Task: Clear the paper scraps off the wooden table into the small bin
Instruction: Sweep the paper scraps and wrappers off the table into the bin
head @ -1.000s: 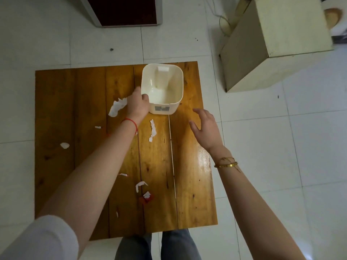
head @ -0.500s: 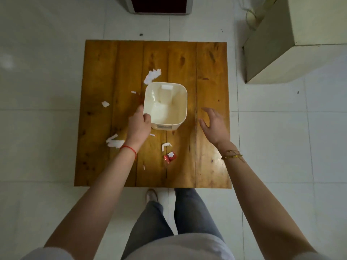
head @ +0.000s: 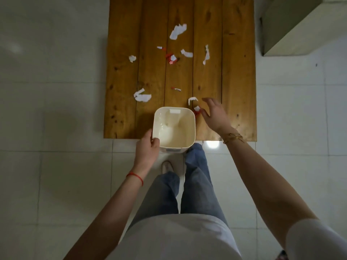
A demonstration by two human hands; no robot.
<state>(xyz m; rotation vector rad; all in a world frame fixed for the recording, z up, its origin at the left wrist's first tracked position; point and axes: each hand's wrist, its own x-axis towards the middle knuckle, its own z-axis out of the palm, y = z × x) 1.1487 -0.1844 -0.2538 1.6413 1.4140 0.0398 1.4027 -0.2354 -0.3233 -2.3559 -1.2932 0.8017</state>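
Fingers (head: 153, 142) of the left hand (head: 147, 150) pinch the near-left rim of the small bin (head: 174, 129) at the wooden table (head: 238, 72)'s near edge, while the right hand (head: 215, 114), spread and empty, hovers beside the bin over a red-and-white scrap (head: 197, 109), other paper scraps (head: 142, 96) lying farther off.

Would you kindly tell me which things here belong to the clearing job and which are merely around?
Job:
small bin, held by left hand
paper scraps on wooden table
right hand, fingers spread

Merely around:
beige box
tiled floor
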